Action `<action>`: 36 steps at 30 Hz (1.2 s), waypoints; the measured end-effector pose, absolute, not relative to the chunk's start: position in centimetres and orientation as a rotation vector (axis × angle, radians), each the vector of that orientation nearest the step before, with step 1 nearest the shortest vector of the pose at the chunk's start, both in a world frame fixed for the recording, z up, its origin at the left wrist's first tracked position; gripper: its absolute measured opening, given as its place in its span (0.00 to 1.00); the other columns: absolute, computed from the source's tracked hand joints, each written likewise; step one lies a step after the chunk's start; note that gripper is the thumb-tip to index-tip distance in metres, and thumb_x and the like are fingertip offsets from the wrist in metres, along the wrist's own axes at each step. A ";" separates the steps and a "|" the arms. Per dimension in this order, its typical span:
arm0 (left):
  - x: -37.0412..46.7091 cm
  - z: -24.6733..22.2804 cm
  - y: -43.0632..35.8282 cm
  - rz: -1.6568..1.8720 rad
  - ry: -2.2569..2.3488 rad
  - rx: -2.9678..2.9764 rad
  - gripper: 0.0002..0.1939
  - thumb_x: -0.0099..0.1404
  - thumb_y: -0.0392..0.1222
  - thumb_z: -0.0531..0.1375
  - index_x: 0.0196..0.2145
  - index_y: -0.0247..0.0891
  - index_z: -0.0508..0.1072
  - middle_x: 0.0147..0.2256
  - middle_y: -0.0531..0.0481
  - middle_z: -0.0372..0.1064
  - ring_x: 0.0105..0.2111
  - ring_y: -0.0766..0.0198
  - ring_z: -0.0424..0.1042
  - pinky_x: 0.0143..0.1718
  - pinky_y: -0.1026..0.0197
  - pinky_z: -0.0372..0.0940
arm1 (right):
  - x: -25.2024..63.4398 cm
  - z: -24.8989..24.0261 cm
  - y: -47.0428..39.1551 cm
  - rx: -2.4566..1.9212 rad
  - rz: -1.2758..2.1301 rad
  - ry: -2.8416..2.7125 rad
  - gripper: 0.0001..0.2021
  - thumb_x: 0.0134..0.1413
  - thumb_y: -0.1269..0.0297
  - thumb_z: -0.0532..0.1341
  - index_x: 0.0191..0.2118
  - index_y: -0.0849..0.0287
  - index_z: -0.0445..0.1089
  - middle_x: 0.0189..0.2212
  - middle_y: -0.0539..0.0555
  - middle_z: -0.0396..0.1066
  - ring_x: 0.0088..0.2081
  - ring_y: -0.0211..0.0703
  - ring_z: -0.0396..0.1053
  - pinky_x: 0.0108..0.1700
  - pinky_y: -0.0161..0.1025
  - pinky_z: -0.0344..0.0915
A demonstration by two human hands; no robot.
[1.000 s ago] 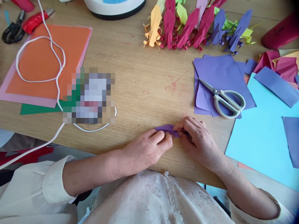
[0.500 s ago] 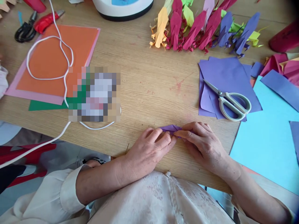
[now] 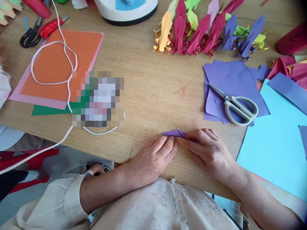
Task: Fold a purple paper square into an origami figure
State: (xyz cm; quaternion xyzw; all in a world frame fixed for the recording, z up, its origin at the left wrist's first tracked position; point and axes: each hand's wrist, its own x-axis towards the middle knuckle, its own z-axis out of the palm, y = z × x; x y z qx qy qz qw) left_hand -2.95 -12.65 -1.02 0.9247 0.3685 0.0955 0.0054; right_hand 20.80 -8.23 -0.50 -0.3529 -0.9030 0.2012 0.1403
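Note:
A narrow strip of folded purple paper (image 3: 174, 133) lies on the table near its front edge, with its pointed end to the left. My left hand (image 3: 154, 156) rests on the table, its bent fingertips pressing the paper's near edge. From the other side my right hand (image 3: 211, 153) pinches the same folded paper between thumb and fingers, covering its right end. The fingertips of both hands almost meet at its middle. Beyond my right hand, scissors (image 3: 225, 96) with pale handles lie on a stack of purple paper sheets (image 3: 233, 75).
Folded paper insects (image 3: 200, 33) in several colours stand at the back. Light-blue paper (image 3: 273, 143) covers the right side. At left are orange paper (image 3: 48, 70), a white cable (image 3: 35, 57), a blurred phone-like object (image 3: 103, 99) and red-handled cutters (image 3: 49, 30).
My left fingers have drawn back slightly toward me, baring more of the paper's left point. My right hand has shifted slightly, keeping its pinch. The view has tilted a little.

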 end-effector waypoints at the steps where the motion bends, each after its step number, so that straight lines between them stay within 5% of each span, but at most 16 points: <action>1: -2.9 -1.0 -12.7 0.321 1.168 2.888 0.22 0.75 0.41 0.52 0.60 0.25 0.67 0.56 0.38 0.70 0.54 0.52 0.68 0.57 0.53 0.66 | 20.8 -0.5 -8.2 -1.015 0.581 -2.611 0.19 0.67 0.73 0.54 0.58 0.50 0.70 0.45 0.58 0.72 0.44 0.49 0.68 0.46 0.49 0.63; 16: -4.6 -1.1 -13.0 0.285 1.066 2.919 0.23 0.76 0.38 0.51 0.63 0.21 0.62 0.63 0.35 0.64 0.62 0.55 0.64 0.65 0.54 0.62 | 20.8 -0.7 -8.3 -0.977 0.523 -2.603 0.17 0.66 0.74 0.56 0.56 0.56 0.72 0.44 0.59 0.71 0.43 0.49 0.67 0.45 0.49 0.63; 23: -4.5 -1.0 -12.9 0.232 1.179 2.834 0.23 0.76 0.40 0.51 0.63 0.26 0.64 0.62 0.38 0.65 0.52 0.54 0.72 0.53 0.53 0.70 | 20.8 -1.0 -8.3 -0.958 0.470 -2.594 0.16 0.66 0.73 0.55 0.55 0.56 0.72 0.43 0.58 0.71 0.43 0.48 0.67 0.44 0.47 0.62; 29: -5.1 -1.2 -13.1 0.281 1.131 2.818 0.22 0.76 0.39 0.51 0.63 0.25 0.63 0.64 0.36 0.63 0.57 0.55 0.69 0.57 0.53 0.66 | 20.7 -0.9 -8.3 -0.935 0.443 -2.592 0.15 0.65 0.75 0.56 0.53 0.59 0.73 0.43 0.59 0.70 0.42 0.47 0.67 0.43 0.46 0.61; 36: -5.1 -0.7 -13.0 0.234 1.257 2.717 0.21 0.75 0.40 0.53 0.62 0.31 0.66 0.63 0.45 0.65 0.49 0.56 0.70 0.51 0.53 0.68 | 20.7 -0.9 -8.2 -0.928 0.436 -2.582 0.16 0.65 0.75 0.55 0.54 0.58 0.73 0.43 0.59 0.70 0.42 0.47 0.66 0.43 0.46 0.61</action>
